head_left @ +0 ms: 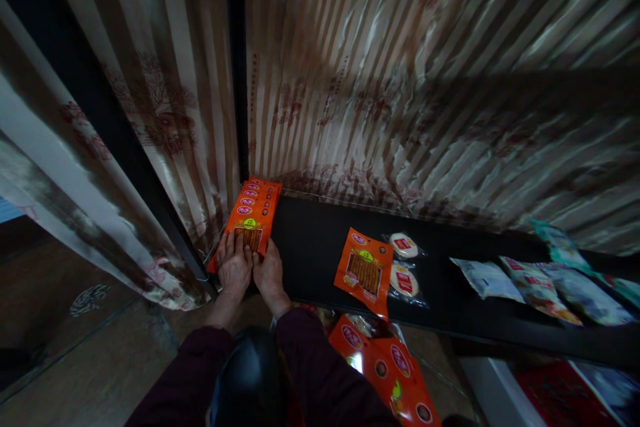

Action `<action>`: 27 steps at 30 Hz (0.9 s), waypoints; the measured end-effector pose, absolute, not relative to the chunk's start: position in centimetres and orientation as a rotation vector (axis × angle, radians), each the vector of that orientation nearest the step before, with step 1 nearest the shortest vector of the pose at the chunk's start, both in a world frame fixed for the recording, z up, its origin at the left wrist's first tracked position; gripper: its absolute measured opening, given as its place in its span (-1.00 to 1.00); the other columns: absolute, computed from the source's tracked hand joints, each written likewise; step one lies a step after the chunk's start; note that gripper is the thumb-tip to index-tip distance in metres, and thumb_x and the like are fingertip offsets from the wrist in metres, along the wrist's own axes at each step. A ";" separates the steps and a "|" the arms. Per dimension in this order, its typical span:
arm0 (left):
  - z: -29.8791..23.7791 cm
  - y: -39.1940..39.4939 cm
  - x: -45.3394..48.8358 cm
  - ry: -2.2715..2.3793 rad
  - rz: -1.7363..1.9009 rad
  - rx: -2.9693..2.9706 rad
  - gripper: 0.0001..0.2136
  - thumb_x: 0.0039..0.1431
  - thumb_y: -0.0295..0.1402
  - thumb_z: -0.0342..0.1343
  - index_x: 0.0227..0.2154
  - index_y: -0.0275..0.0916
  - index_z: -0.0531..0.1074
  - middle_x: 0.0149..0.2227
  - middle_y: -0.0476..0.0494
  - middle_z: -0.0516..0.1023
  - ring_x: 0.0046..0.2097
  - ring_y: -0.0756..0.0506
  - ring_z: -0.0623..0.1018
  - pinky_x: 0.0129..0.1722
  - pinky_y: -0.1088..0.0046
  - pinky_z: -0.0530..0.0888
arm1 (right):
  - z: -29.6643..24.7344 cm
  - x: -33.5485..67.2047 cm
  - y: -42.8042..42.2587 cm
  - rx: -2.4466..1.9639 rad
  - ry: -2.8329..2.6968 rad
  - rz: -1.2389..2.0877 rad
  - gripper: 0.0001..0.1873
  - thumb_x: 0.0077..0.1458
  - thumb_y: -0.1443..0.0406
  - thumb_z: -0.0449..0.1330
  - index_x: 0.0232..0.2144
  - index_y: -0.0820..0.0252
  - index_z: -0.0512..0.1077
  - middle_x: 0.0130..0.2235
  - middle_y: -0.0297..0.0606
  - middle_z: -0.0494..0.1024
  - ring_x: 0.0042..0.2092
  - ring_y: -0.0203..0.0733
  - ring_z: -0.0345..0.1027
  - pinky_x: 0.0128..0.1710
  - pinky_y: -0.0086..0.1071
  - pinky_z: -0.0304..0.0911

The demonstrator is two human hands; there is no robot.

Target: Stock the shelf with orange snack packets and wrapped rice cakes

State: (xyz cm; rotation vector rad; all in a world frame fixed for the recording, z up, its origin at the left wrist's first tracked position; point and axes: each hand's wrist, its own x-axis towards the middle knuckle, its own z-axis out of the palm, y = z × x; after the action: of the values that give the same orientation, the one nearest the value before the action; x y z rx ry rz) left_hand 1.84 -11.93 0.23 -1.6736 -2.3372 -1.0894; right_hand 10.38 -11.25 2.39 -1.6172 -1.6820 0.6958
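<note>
Several orange snack packets [254,212] lie overlapped in a row at the left end of the black shelf [305,233]. Across the front packet, my left hand [235,265] rests flat with its fingers stretched out. My right hand [270,273] touches the same packet's right front edge, its fingers partly hidden and its thumb side toward the left hand. A single orange packet of brown sticks [364,270] lies apart on the shelf to the right. Beside it are two round white cakes in clear wrap, an upper one [403,245] and a lower one [404,280].
Farther right on the shelf lie several white and green packets [490,279]. Below the front edge are large orange bags [380,367] and a white box with red contents [550,390]. A black post [237,67] and a printed curtain [320,80] stand behind.
</note>
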 end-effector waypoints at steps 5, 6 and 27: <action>-0.3 -11.9 1.5 -2.331 -0.984 -1.659 -0.63 0.19 -0.34 -0.13 0.00 -0.31 0.38 0.12 -0.34 0.37 0.20 -0.26 0.28 0.14 0.11 0.26 | 2.8 10.6 -11.8 -1.680 -1.755 0.510 -0.39 0.04 0.35 0.11 0.16 0.33 0.19 0.00 0.02 0.38 0.04 0.02 0.24 0.03 -0.18 0.22; -0.3 -11.9 1.5 -2.331 -0.966 -1.664 -0.63 0.19 -0.35 -0.13 0.00 -0.32 0.38 0.12 -0.35 0.37 0.19 -0.27 0.28 0.14 0.11 0.27 | 2.8 10.6 -11.8 -1.663 -1.762 0.501 -0.42 0.04 0.35 0.11 0.15 0.30 0.22 0.01 -0.01 0.38 0.05 0.00 0.23 0.04 -0.20 0.21; 0.5 -12.5 2.2 -2.320 -0.925 -1.642 -0.60 0.20 -0.29 -0.16 0.02 -0.33 0.37 0.11 -0.37 0.38 0.14 -0.29 0.34 0.09 0.11 0.28 | 2.2 11.7 -13.7 -1.582 -1.777 0.695 -0.54 0.04 0.44 0.08 0.03 0.25 0.39 0.17 -0.07 0.29 0.18 -0.08 0.16 0.16 -0.22 0.13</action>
State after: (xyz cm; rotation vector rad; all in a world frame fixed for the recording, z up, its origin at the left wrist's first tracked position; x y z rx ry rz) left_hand 2.20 -12.47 0.46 -1.6418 -2.3202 -0.9248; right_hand 11.75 -13.68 2.17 -1.5822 -1.7769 0.6955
